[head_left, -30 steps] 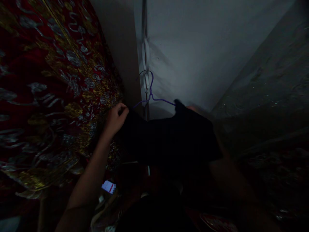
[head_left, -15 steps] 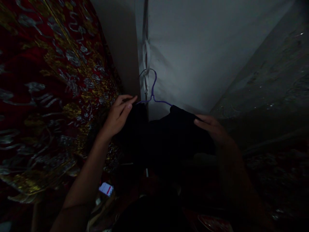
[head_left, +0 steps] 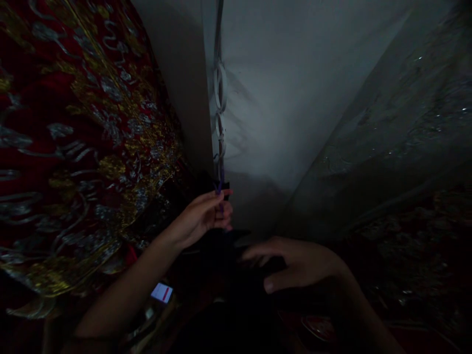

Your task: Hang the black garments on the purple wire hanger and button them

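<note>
The left hand point(head_left: 206, 214) is holding the purple hanger point(head_left: 220, 188) around its neck, the fingers curling shut on it, just below a white ring fixture point(head_left: 220, 88) that is running down the pale wall point(head_left: 280, 88). The hanger is facing the camera nearly edge-on, and whether its hook is sitting in a ring is too dim to tell. A dark garment point(head_left: 225, 250) is hanging below the left hand, its outline merging with the shadows.

The right hand point(head_left: 300, 263) is hovering beside the cloth, thumb and fingers spreading apart and apparently pinching nothing; contact with the fabric is hard to make out. With one hand alone bearing the hanger, a loosening grip could be letting it twist or drop — more so if the hook is hanging free. A tilting hanger could be shedding the garment from one shoulder. The red embroidered cloth point(head_left: 73, 128) is hanging near the left forearm, so a sideways swing could be snagging it.
</note>
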A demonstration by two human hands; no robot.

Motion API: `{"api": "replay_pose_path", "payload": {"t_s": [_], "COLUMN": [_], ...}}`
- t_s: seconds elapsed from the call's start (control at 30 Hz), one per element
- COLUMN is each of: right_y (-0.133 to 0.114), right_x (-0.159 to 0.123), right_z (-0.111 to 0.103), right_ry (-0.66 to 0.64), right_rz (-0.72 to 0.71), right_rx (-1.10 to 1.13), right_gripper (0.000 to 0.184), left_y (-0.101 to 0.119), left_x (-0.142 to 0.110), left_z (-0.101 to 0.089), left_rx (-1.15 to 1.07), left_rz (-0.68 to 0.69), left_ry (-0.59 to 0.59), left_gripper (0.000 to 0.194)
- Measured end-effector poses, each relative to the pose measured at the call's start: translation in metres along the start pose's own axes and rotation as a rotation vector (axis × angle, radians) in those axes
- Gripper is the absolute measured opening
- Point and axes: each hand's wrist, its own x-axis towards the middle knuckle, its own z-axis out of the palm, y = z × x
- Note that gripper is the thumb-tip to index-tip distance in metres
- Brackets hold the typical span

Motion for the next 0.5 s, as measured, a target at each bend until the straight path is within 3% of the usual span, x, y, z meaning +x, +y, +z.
{"api": "replay_pose_path", "payload": {"t_s": [0.03,0.1,0.23,0.33,0.5], "right_y": [0.003,0.015,0.039,0.049,0.061], "right_x": [0.006,0.013,0.015,0.020,0.043], "right_z": [0.001,0.002,0.006,0.018,0.039], "right_ry": [-0.071,-0.070,0.038,-0.035,-0.113], "right_rz": [0.026,0.064,0.040,-0.015,-0.027], "right_rx": [0.021,0.068,0.207,0.332,0.444], "right_gripper": [0.051,0.054,0.050,0.050,0.050], "left_y": [-0.004,-0.006,0.016,0.052,0.111], "left_x": [-0.006,-0.016,-0.009,0.025,0.100], "left_z": [-0.005,-0.019,-0.043,-0.053,-0.053], "left_rx": [0.095,0.416,0.976,1.038,1.003], "left_rz": [-0.059,-0.044,0.288,0.446,0.476], "left_ry": [-0.020,0.028,0.312,0.460,0.535], "left_gripper": [0.044,0.037,0.043,0.044,0.042]}}
